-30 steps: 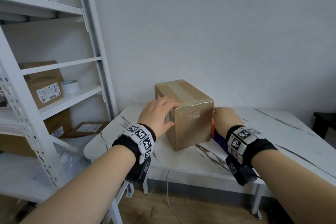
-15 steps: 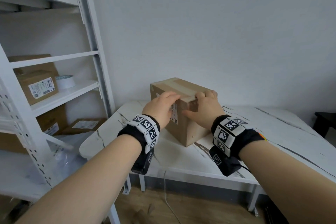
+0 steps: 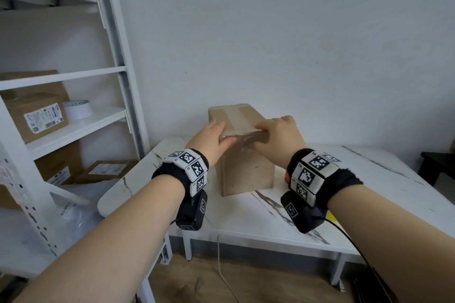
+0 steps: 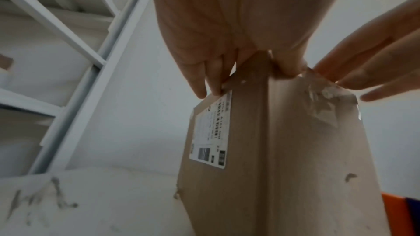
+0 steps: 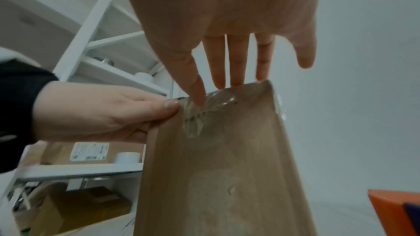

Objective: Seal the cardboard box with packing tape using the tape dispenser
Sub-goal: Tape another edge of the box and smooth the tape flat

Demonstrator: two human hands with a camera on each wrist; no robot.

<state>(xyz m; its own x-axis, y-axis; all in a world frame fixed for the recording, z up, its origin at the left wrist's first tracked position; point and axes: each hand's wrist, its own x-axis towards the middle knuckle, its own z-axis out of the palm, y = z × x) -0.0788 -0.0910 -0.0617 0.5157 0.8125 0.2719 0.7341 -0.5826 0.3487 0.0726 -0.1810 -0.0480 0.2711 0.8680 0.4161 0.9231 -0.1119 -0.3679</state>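
Note:
A brown cardboard box [image 3: 246, 172] stands upright on the white marble table [image 3: 246, 216], with a strip of clear tape [image 3: 236, 118] along its top. My left hand [image 3: 211, 139] grips the near-left top corner, thumb on the front face and fingers down the labelled side [image 4: 211, 128]. My right hand [image 3: 278, 135] lies with straight fingers over the top's near edge. Its thumb presses the wrinkled tape end [image 5: 204, 112] onto the front face. The orange and blue tape dispenser [image 3: 286, 176] lies on the table to the right of the box, mostly hidden behind my right wrist.
A white metal shelf unit [image 3: 73, 128] stands to the left of the table, holding labelled cardboard boxes [image 3: 34, 115] and a white tape roll [image 3: 78, 108]. A dark stand [image 3: 438, 165] sits at the far right. A plain wall rises right behind the box.
My right hand left the dispenser beside the box, rose to the front face, and now lies on the top edge. My left hand slid up to the top corner.

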